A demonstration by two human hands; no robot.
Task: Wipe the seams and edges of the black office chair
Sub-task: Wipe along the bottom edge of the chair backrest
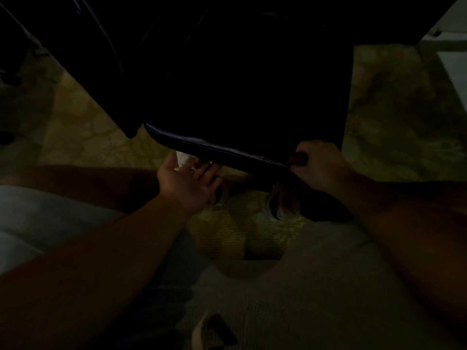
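Observation:
The black office chair [240, 84] fills the upper middle of a very dark view; its padded front seat edge [217, 149] runs diagonally from upper left to lower right. My left hand [188, 180] lies palm up under the left part of that edge, fingers fairly straight, with a white cloth or wipe [183, 159] showing between the fingers and the chair. My right hand [318, 166] is curled over the right end of the edge, gripping it.
A pale patterned floor [83, 132] lies around the chair. My knees in light trousers [316, 274] fill the bottom. Dark chair legs or a stand [15, 72] sit at the far left. A white object [452, 59] is at the upper right.

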